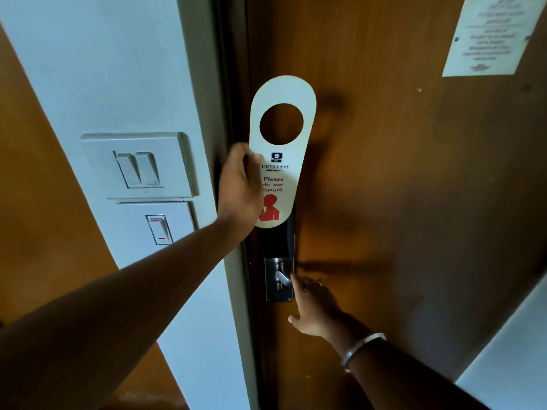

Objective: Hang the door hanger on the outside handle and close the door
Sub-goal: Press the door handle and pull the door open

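Observation:
A white door hanger (281,155) with a round hole and red "Please do not disturb" print is held upright in front of the brown wooden door (399,187). My left hand (239,190) grips its lower left edge. Below it sits a dark lock plate (279,261) with a metal handle (282,279). My right hand (313,306) is at that handle, fingers on or around it; the grip itself is hidden. The door stands shut against its frame.
A white wall strip to the left carries two switch plates (139,165) (157,224). A white notice (491,37) is fixed to the door's upper right. A pale surface (509,350) juts in at the lower right.

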`<state>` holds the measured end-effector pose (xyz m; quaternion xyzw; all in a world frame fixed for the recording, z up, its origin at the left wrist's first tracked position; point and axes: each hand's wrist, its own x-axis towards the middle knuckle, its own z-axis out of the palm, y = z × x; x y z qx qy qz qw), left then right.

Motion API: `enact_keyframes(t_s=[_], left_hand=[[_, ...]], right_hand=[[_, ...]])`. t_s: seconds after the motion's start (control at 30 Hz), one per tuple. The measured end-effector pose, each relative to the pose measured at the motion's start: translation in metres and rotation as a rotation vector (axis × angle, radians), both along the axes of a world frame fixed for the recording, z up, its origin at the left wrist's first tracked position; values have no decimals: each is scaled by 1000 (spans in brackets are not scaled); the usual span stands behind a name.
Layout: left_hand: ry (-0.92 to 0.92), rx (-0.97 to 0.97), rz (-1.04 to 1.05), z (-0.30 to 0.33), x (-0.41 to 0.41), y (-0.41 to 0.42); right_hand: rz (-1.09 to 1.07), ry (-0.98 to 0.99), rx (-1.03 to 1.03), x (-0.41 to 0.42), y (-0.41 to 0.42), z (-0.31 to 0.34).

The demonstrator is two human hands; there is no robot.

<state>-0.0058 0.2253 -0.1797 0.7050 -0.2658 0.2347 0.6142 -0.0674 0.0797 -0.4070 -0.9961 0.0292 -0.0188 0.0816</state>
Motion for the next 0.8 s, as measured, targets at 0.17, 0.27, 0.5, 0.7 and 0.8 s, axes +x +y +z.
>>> enact_keyframes(t_s=[0.17,0.27,0.5,0.7,0.8], left_hand=[[-92,-115,-210,-11,-25,19],[-111,-122,-257,-14,-40,31],[-161,-82,-360,-21,-50,87],[-253,-104,-402,-38,-45,128],[-211,-84,-450,-50,-44,141]], right_hand=[[-12,-37,-71,-27,14,8],[-62,-33,-93,-39,27,20],[-291,-25,-143,-76,76,32],[-491,-59,-164,-113,104,25],[-552,-53,-188,-137,117,29]])
